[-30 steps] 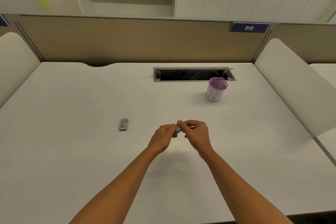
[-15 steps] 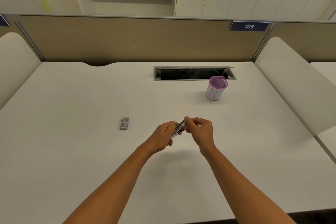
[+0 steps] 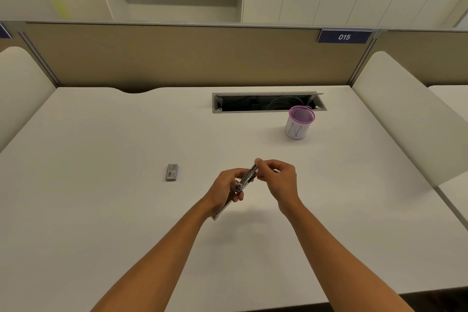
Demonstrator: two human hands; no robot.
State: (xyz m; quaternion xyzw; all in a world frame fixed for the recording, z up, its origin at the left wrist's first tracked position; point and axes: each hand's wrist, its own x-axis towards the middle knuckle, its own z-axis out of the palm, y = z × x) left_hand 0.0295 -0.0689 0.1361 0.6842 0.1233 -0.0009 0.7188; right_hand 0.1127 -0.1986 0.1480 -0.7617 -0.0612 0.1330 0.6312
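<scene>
A small silver stapler (image 3: 247, 180) hangs a little above the white desk (image 3: 101, 210), swung open. My left hand (image 3: 225, 189) grips its lower part, whose end sticks out below the wrist. My right hand (image 3: 277, 177) pinches the tip of the raised upper arm between thumb and fingers. A small grey box of staples (image 3: 172, 172) lies flat on the desk to the left of my hands.
A pink mesh pen cup (image 3: 300, 122) with a white label stands at the back right, just in front of an open cable hatch (image 3: 268, 102). A tan partition (image 3: 190, 56) bounds the desk's far edge, and white side panels (image 3: 410, 114) flank it.
The stapler was closed between my hands; my right hand has lifted its upper arm away from the base, so it now stands open. Both hands stayed in place.
</scene>
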